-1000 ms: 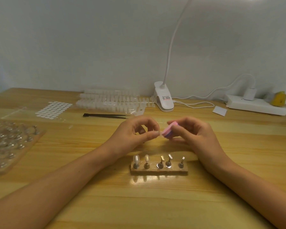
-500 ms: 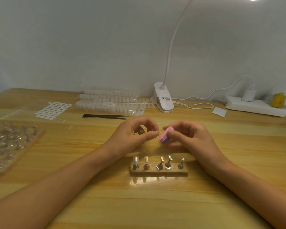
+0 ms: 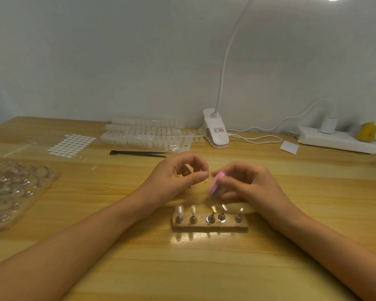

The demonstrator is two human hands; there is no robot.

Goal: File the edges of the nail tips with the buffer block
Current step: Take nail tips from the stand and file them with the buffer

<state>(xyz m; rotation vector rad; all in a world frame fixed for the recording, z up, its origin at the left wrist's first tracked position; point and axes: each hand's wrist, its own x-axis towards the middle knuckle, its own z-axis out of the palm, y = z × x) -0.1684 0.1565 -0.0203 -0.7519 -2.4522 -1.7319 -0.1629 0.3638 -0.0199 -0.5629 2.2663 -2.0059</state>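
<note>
My right hand (image 3: 245,183) grips a small pink buffer block (image 3: 214,185), blurred with motion, just right of my left hand's fingertips. My left hand (image 3: 178,178) pinches something tiny between thumb and forefinger; a clear nail tip there is too small to make out. Both hands hover over the wooden table (image 3: 182,268). Below them a wooden stand (image 3: 210,226) carries several metal pegs. The two left pegs bear clear nail tips (image 3: 179,210); the others look bare.
Black tweezers (image 3: 139,153) lie behind my hands. Strips of nail tips (image 3: 143,133) and a sticker sheet (image 3: 71,142) sit farther back. A tray of pegs (image 3: 13,187) fills the left. A clip lamp (image 3: 217,131), cable, power strip (image 3: 339,142) and white card (image 3: 289,147) stand at the back right.
My right hand has slid the pink block down and to the left along my left fingertips; it is now blurred. My left hand has stayed in place.
</note>
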